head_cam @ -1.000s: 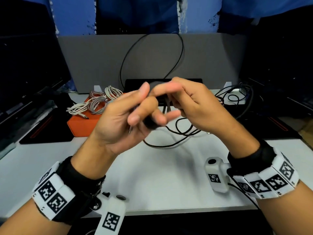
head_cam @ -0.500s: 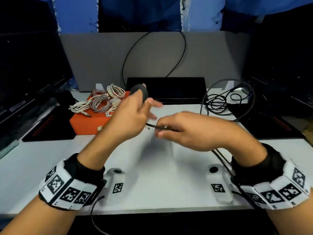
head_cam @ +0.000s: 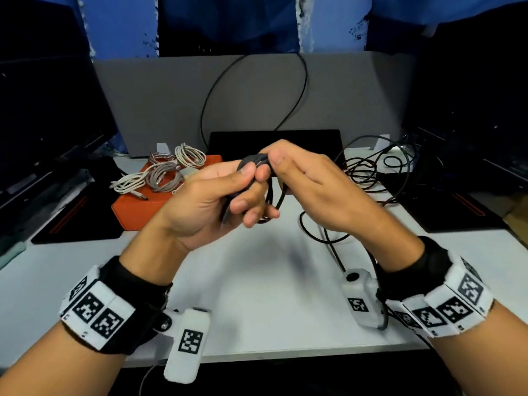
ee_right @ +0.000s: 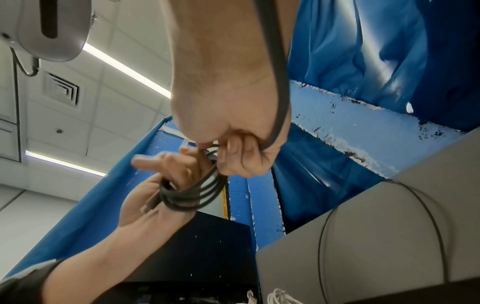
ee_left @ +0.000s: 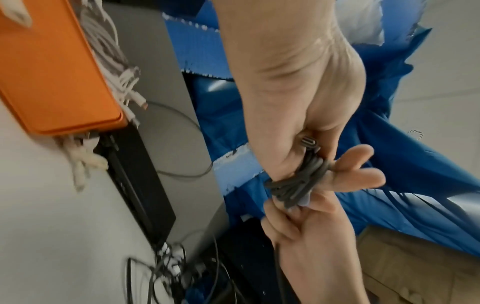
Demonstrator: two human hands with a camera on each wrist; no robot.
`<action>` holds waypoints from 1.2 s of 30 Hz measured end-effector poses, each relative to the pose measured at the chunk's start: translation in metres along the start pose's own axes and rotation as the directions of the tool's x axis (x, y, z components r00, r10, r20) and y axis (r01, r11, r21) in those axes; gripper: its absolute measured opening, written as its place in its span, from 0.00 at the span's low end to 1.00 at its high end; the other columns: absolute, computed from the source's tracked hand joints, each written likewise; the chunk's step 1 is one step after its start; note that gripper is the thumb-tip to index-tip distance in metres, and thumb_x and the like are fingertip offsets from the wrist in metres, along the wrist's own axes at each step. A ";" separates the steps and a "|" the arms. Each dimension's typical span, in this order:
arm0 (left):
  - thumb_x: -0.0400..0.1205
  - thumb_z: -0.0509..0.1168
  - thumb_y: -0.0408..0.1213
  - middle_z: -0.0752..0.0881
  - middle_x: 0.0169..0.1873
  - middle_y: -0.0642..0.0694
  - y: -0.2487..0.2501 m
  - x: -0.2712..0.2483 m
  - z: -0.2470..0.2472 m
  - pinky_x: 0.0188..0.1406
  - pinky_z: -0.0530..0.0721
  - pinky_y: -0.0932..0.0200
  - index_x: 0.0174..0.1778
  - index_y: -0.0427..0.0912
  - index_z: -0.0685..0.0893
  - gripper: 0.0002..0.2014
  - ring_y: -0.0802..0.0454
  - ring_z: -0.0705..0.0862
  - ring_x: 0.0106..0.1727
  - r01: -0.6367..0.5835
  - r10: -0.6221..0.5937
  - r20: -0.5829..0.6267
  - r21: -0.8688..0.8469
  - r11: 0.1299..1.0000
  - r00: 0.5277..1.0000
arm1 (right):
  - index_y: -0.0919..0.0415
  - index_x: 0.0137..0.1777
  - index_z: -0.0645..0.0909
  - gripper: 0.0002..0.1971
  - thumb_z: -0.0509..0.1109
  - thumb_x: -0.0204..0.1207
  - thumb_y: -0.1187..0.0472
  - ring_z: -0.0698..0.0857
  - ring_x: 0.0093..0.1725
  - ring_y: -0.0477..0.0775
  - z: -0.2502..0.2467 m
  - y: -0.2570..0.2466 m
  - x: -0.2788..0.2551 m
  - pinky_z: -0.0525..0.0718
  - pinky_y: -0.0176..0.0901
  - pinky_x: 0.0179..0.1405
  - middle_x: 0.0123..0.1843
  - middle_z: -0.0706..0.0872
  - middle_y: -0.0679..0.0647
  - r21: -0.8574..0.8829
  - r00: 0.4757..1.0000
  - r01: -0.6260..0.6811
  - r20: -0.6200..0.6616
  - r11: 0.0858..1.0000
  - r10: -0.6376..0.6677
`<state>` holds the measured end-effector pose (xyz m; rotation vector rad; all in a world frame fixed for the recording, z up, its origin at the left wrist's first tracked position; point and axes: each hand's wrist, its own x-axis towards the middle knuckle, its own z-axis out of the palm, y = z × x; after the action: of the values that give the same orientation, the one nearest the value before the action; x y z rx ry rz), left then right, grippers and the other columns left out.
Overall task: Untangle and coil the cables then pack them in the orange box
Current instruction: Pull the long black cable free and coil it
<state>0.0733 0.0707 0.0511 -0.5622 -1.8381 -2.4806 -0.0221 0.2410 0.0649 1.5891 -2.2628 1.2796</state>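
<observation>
My left hand (head_cam: 211, 201) grasps smooth round loops of black cable (ee_right: 192, 195) above the desk's (head_cam: 257, 295) middle; my right hand (head_cam: 311, 187) pinches its strand. Pale braided coils (head_cam: 163, 172) top the orange box (head_cam: 134, 208), back-left.

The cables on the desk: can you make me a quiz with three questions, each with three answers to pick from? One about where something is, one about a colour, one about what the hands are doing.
1. Where are the coiled white cables?
A. on the orange box
B. on the floor
C. in the right hand

2. What colour is the cable being coiled?
A. red
B. dark grey
C. yellow

3. What is the left hand doing?
A. lying flat on the desk
B. holding the coil
C. pointing upward

Answers:
1 A, the white coils lie on the box.
2 B, the wrist views show dark grey loops.
3 B, its fingers hold the loops while the right hand pinches the cable.
</observation>
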 end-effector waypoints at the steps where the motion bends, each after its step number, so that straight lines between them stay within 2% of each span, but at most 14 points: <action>1: 0.90 0.51 0.36 0.80 0.25 0.51 -0.004 0.001 0.004 0.55 0.88 0.50 0.50 0.38 0.78 0.11 0.52 0.84 0.29 0.007 -0.005 0.026 -0.086 0.996 1.000 | 0.53 0.52 0.80 0.19 0.52 0.93 0.45 0.82 0.40 0.50 0.002 0.001 0.000 0.82 0.52 0.44 0.42 0.86 0.53 -0.003 1.000 0.000 -0.005 1.000 0.000; 3: 0.91 0.52 0.35 0.85 0.31 0.46 -0.012 0.004 0.011 0.60 0.86 0.47 0.52 0.36 0.80 0.12 0.46 0.89 0.36 0.039 -0.015 0.094 -0.261 0.965 0.995 | 0.49 0.44 0.77 0.19 0.52 0.93 0.45 0.82 0.39 0.48 0.003 0.004 0.000 0.80 0.52 0.42 0.39 0.85 0.51 -0.004 1.000 -0.001 -0.027 1.000 0.001; 5: 0.92 0.52 0.36 0.87 0.32 0.43 -0.015 0.004 0.014 0.65 0.85 0.45 0.54 0.34 0.82 0.14 0.43 0.91 0.40 0.056 -0.017 0.123 -0.322 0.945 0.992 | 0.40 0.39 0.76 0.20 0.53 0.94 0.47 0.82 0.38 0.42 0.001 0.005 0.000 0.77 0.42 0.40 0.37 0.84 0.41 0.012 0.999 0.014 -0.038 1.000 -0.013; 9: 0.92 0.51 0.38 0.83 0.23 0.49 -0.011 0.002 0.018 0.66 0.84 0.47 0.48 0.38 0.82 0.16 0.47 0.88 0.33 0.046 -0.003 0.137 -0.313 0.949 0.991 | 0.38 0.37 0.74 0.21 0.53 0.94 0.50 0.79 0.34 0.37 0.002 -0.001 0.001 0.72 0.29 0.37 0.33 0.80 0.32 0.048 0.998 0.042 -0.054 0.998 -0.039; 12: 0.91 0.51 0.40 0.71 0.16 0.55 -0.009 0.002 0.023 0.42 0.86 0.59 0.45 0.40 0.83 0.17 0.57 0.67 0.16 0.008 -0.007 0.006 -0.341 0.940 1.000 | 0.44 0.37 0.71 0.21 0.52 0.95 0.51 0.74 0.32 0.38 0.005 0.003 0.003 0.70 0.32 0.36 0.30 0.75 0.34 0.114 0.997 0.030 -0.072 0.993 -0.022; 15: 0.91 0.52 0.42 0.61 0.17 0.53 -0.009 0.003 0.026 0.29 0.80 0.65 0.51 0.37 0.89 0.21 0.56 0.59 0.14 -0.007 -0.007 -0.036 -0.386 0.922 0.999 | 0.47 0.40 0.77 0.20 0.53 0.95 0.52 0.74 0.32 0.39 0.004 0.008 0.004 0.69 0.34 0.36 0.30 0.75 0.34 0.146 0.998 0.023 -0.054 0.989 -0.016; 19: 0.92 0.52 0.42 0.70 0.17 0.51 -0.004 0.002 0.023 0.46 0.88 0.58 0.59 0.31 0.86 0.21 0.56 0.76 0.18 -0.023 0.064 0.067 -0.492 0.870 0.996 | 0.59 0.47 0.80 0.21 0.53 0.94 0.50 0.73 0.29 0.39 0.005 0.010 0.005 0.69 0.32 0.32 0.29 0.75 0.37 0.244 0.999 -0.013 -0.046 0.970 0.025; 23: 0.93 0.51 0.38 0.82 0.24 0.47 0.014 0.003 0.018 0.62 0.88 0.50 0.70 0.21 0.78 0.23 0.53 0.88 0.34 -0.266 0.193 -0.191 -0.522 0.810 0.962 | 0.55 0.49 0.79 0.15 0.55 0.94 0.53 0.72 0.25 0.39 0.011 0.018 0.007 0.70 0.32 0.28 0.28 0.75 0.42 0.199 0.993 -0.090 0.090 0.976 0.073; 26: 0.94 0.50 0.37 0.88 0.34 0.51 0.022 0.004 0.009 0.61 0.87 0.55 0.71 0.22 0.75 0.21 0.58 0.90 0.39 -0.415 0.280 -0.436 -0.252 0.874 0.855 | 0.62 0.64 0.80 0.14 0.57 0.94 0.55 0.76 0.28 0.37 0.017 0.016 0.003 0.72 0.28 0.33 0.28 0.79 0.35 0.018 0.931 -0.111 0.353 0.994 0.098; 29: 0.94 0.50 0.36 0.94 0.48 0.49 0.017 0.007 0.008 0.62 0.84 0.52 0.64 0.35 0.79 0.13 0.53 0.92 0.46 -0.280 0.374 -0.484 0.258 0.925 0.791 | 0.62 0.63 0.79 0.14 0.57 0.94 0.53 0.79 0.30 0.35 0.020 0.007 -0.003 0.73 0.29 0.35 0.28 0.78 0.29 -0.075 0.855 -0.067 0.509 0.995 0.096; 31: 0.95 0.50 0.35 0.93 0.54 0.50 0.010 0.007 0.009 0.57 0.85 0.60 0.71 0.39 0.75 0.13 0.53 0.93 0.49 -0.101 0.462 -0.436 0.634 0.767 0.773 | 0.61 0.69 0.80 0.16 0.58 0.93 0.53 0.79 0.31 0.34 0.018 -0.002 -0.006 0.73 0.30 0.35 0.28 0.79 0.28 -0.108 0.824 -0.045 0.558 0.993 0.098; 33: 0.94 0.52 0.37 0.92 0.53 0.55 0.007 0.006 0.003 0.53 0.85 0.66 0.77 0.39 0.74 0.17 0.60 0.92 0.47 0.103 0.470 -0.331 0.889 0.447 0.818 | 0.57 0.71 0.80 0.14 0.61 0.92 0.54 0.79 0.33 0.29 0.012 -0.012 -0.009 0.74 0.25 0.37 0.30 0.80 0.23 -0.147 0.794 -0.023 0.598 0.989 0.108; 35: 0.93 0.55 0.41 0.93 0.44 0.57 0.012 0.000 -0.005 0.55 0.86 0.54 0.69 0.45 0.82 0.14 0.60 0.91 0.43 0.235 0.293 -0.295 0.946 0.221 0.909 | 0.54 0.65 0.83 0.10 0.63 0.91 0.55 0.80 0.36 0.26 0.001 -0.017 -0.009 0.73 0.22 0.39 0.32 0.79 0.18 -0.184 0.817 0.020 0.570 0.983 0.091; 36: 0.93 0.55 0.43 0.92 0.38 0.56 0.015 -0.003 -0.007 0.55 0.86 0.48 0.63 0.47 0.84 0.13 0.56 0.90 0.41 0.256 0.155 -0.295 0.940 0.226 0.943 | 0.53 0.60 0.86 0.09 0.65 0.90 0.54 0.80 0.36 0.29 -0.004 -0.017 -0.008 0.73 0.24 0.38 0.32 0.80 0.22 -0.207 0.856 0.050 0.513 0.977 0.065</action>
<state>0.0777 0.0585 0.0622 0.0403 -2.6646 -0.7640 -0.0060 0.2478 0.0734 2.0264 -2.5853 0.6121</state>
